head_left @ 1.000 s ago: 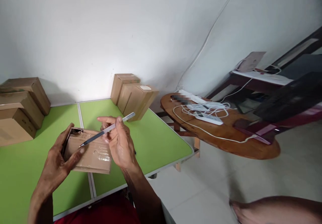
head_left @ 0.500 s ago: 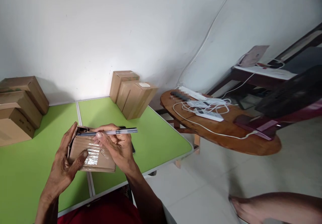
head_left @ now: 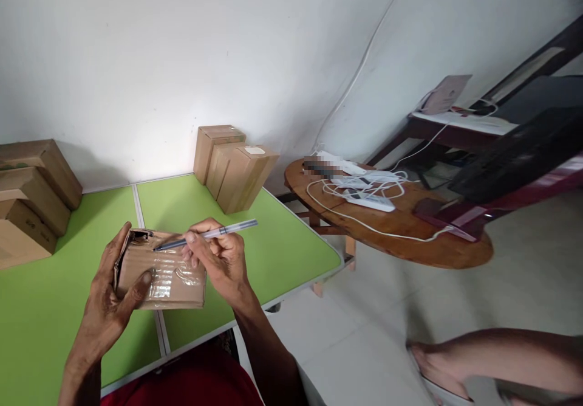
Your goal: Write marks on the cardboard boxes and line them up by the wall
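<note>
The left hand point(head_left: 112, 299) cupped a small cardboard box point(head_left: 160, 270) above the green bench point(head_left: 282, 248), thumb pressed on its near face and fingers wrapped behind its left end. The box was held clear of the bench, over the seam between the two green panels. Its top left corner point(head_left: 136, 236) stood torn open, and clear tape point(head_left: 170, 275) lay wrinkled across its front.

The right hand point(head_left: 221, 260) was closed around a pen point(head_left: 207, 234), pinching the barrel near its middle between thumb and fingertips, with the dark tip aimed at the torn corner of the box.

Judged from its thin walls and the ease of the one-handed hold, the box was probably light and only moderately stiff; the opened corner likely gave way under pressure, and the taped face looked slick. A firmer hold would fall on the intact long edges and the untorn right end, away from tape and tear. The pen appeared rigid, smooth and light, best held near mid-barrel as shown.

More cardboard boxes stood against the wall, a stack at the far left point(head_left: 31, 193) and a leaning group at the bench's back corner point(head_left: 234, 172). A round wooden table point(head_left: 410, 236) beside the bench carried white cables and power strips point(head_left: 364, 190). A bare leg point(head_left: 501, 360) showed at lower right.
</note>
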`<move>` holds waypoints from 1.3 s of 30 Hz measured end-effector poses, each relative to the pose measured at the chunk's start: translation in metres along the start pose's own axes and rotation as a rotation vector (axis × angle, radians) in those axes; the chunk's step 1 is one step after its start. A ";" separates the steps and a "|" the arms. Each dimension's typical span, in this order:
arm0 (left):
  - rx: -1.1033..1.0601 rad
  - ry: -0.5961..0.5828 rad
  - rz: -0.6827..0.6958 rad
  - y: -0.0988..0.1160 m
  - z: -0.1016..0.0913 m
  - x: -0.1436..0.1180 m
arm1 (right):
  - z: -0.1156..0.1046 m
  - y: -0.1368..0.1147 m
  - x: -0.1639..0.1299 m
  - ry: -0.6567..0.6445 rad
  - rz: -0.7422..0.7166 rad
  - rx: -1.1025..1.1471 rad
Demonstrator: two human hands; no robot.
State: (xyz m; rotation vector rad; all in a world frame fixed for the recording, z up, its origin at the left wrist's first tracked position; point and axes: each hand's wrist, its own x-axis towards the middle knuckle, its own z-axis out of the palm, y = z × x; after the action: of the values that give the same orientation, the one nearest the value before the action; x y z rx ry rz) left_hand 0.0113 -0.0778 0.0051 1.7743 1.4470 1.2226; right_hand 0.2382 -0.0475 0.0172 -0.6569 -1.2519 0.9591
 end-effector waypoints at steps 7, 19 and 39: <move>-0.001 -0.001 0.002 0.000 0.000 -0.002 | 0.000 0.005 0.005 0.161 -0.024 -0.017; -0.013 0.043 -0.188 -0.004 -0.011 0.003 | -0.011 0.012 0.037 0.338 -0.163 -0.094; -0.023 0.152 -0.249 -0.007 -0.008 0.010 | -0.032 0.116 0.004 -0.363 0.654 -1.340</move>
State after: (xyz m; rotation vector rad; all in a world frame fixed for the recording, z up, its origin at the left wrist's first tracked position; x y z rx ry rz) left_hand 0.0010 -0.0677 0.0058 1.4600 1.6749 1.2573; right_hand 0.2420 0.0139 -0.0861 -2.0947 -2.0213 0.6329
